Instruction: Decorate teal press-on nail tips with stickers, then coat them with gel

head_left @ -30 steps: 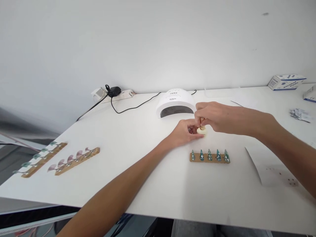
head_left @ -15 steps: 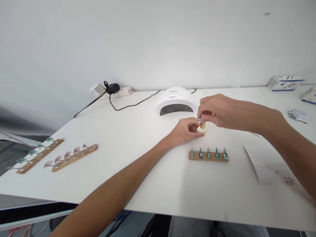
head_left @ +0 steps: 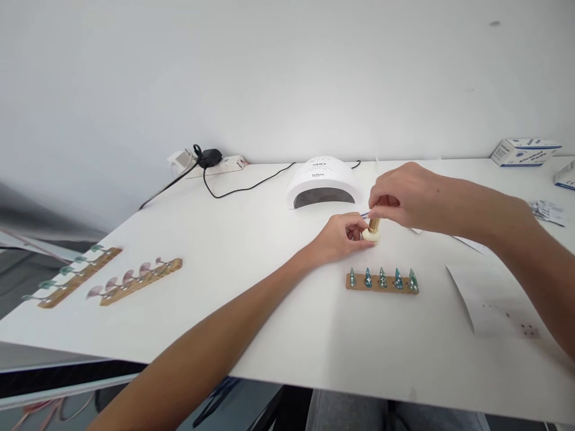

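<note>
My left hand [head_left: 344, 237] is closed around the pale, cream base of a small nail polish bottle [head_left: 371, 235] standing on the table. Above it, my right hand [head_left: 395, 194] grips the bottle's gold cap [head_left: 374, 225], which looks slightly tilted. A thin blue and white stick pokes out between the hands; I cannot make out which fingers hold it. Nearer to me lies a brown strip [head_left: 375, 289] bearing several pointed teal press-on nails [head_left: 383, 278] with light star-like decorations.
A white nail lamp [head_left: 321, 179] stands behind my hands, its cord [head_left: 242, 191] running left to a power strip [head_left: 231, 163]. Left are stands with green nails [head_left: 67, 270] and pink nails [head_left: 128, 277]. A white sheet [head_left: 476, 281], small packets [head_left: 545, 211] and a box [head_left: 525, 152] lie right.
The view has shifted slightly. My right hand has turned a little with the gold cap, which now leans more. My left hand keeps its hold on the bottle.
</note>
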Demonstrator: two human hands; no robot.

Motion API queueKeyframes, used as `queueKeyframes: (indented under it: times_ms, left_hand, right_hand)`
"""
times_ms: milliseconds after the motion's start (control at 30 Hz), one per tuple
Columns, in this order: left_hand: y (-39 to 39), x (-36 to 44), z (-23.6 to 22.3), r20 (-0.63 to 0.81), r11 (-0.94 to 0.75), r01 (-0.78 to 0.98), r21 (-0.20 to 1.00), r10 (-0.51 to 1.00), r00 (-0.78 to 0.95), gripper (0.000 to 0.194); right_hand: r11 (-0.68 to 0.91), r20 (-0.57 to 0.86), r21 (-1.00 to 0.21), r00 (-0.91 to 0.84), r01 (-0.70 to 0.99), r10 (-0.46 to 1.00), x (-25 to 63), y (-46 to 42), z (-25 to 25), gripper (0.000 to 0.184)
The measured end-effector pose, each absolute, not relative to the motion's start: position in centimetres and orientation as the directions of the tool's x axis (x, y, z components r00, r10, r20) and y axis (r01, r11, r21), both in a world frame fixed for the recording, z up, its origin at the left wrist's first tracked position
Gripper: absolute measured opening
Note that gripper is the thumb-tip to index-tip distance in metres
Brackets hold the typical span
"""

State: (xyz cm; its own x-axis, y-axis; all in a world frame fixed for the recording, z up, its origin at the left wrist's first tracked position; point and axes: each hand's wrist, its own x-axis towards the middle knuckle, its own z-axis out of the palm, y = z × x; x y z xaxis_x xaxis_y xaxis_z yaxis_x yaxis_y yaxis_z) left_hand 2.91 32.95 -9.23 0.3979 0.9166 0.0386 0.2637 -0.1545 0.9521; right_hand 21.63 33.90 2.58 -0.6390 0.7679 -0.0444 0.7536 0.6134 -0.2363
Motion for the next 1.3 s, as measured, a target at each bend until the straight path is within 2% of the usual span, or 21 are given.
queueKeyframes:
  times_ms: [267,500,767,967,1167,1300]
  left_hand:
    - [32.9,3.0,-8.9,0.045,-0.155,0.243,0.957,0.913,0.405,0.021]
    - [32.8,3.0,-8.9,0.040,-0.150,0.255,0.955,0.920,0.391,0.023]
    - [32.8,3.1,-8.7,0.033,-0.140,0.251,0.958,0.921,0.387,0.021]
    - [32.8,3.2,-8.7,0.051,-0.157,0.248,0.956,0.921,0.386,0.021]
    - [32.8,3.2,-8.7,0.039,-0.146,0.257,0.955,0.924,0.381,0.022]
    - [32.8,3.0,-8.4,0.065,-0.207,0.308,0.929,0.908,0.415,0.021]
  right_hand:
    - [0.750,0.000,-0.348,-0.800,0.563,0.600,22.0,35.0,2.5,0.015]
    - [0.639,0.009,-0.326,-0.674,0.696,0.739,22.2,34.5,2.2,0.027]
    - [0.701,-0.020,-0.365,-0.758,0.613,0.652,21.9,34.6,2.9,0.016]
    - [0.654,0.028,-0.337,-0.688,0.677,0.726,22.1,34.2,2.7,0.020]
    - [0.651,-0.029,-0.362,-0.705,0.668,0.708,22.2,34.6,3.0,0.012]
    - [0.666,-0.030,-0.379,-0.728,0.643,0.685,21.9,34.6,3.1,0.012]
